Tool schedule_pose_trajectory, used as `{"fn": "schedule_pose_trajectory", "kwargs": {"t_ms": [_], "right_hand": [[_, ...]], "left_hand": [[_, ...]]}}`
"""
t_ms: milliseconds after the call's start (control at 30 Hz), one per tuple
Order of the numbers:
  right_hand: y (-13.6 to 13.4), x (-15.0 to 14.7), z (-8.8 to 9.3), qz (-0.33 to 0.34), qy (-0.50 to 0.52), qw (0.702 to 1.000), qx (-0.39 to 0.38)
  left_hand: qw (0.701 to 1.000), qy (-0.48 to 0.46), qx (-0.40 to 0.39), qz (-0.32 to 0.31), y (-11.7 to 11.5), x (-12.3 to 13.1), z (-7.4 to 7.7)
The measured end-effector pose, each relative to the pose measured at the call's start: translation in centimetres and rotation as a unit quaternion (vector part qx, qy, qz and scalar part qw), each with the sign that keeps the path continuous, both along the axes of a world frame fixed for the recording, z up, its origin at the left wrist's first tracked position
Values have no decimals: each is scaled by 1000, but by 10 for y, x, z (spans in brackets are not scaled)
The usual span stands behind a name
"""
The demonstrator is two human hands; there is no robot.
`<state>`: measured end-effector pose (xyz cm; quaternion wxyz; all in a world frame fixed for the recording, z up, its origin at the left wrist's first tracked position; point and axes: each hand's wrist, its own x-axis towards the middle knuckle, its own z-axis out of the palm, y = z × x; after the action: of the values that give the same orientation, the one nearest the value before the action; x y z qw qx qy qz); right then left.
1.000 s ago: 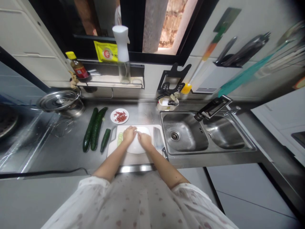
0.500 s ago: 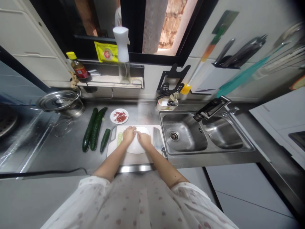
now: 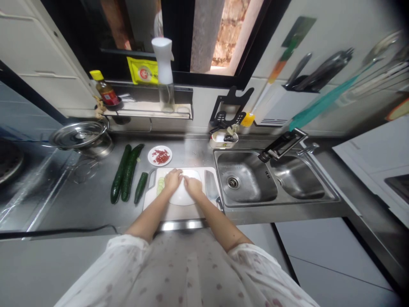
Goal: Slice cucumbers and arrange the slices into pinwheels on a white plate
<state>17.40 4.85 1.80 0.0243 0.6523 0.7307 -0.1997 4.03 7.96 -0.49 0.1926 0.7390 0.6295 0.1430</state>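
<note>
Both my hands rest over a white plate [image 3: 182,198] that sits on a white cutting board [image 3: 166,211]. My left hand [image 3: 173,179] and my right hand [image 3: 193,186] meet above the plate with fingers curled together; what they pinch is too small to make out. Several cucumber slices [image 3: 161,184] lie on the board just left of my left hand. A cleaver [image 3: 211,187] lies on the board's right edge, beside my right hand.
Two long cucumbers [image 3: 125,172] and a cut piece [image 3: 141,187] lie left of the board. A small plate of chopped red chilli [image 3: 160,155] sits behind. A lidded steel pot [image 3: 81,137] stands far left, a double sink [image 3: 275,181] right, bottles on the shelf [image 3: 150,111].
</note>
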Motion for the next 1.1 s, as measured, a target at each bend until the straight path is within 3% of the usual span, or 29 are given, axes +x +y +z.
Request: {"fn": "schedule_pose_trajectory", "kwargs": {"t_ms": [567, 733, 900, 1100], "right_hand": [[-8, 2, 0, -11, -12, 1000, 16], [-10, 1, 3, -15, -5, 1000, 16], [-16, 6, 7, -20, 19, 998, 48], [-43, 12, 5, -19, 80, 993, 84]], "left_hand": [[998, -55, 25, 20, -11, -6, 4], [991, -99, 50, 76, -38, -21, 3], [976, -130, 57, 167, -78, -60, -2], [965, -104, 30, 237, -115, -97, -15]]}}
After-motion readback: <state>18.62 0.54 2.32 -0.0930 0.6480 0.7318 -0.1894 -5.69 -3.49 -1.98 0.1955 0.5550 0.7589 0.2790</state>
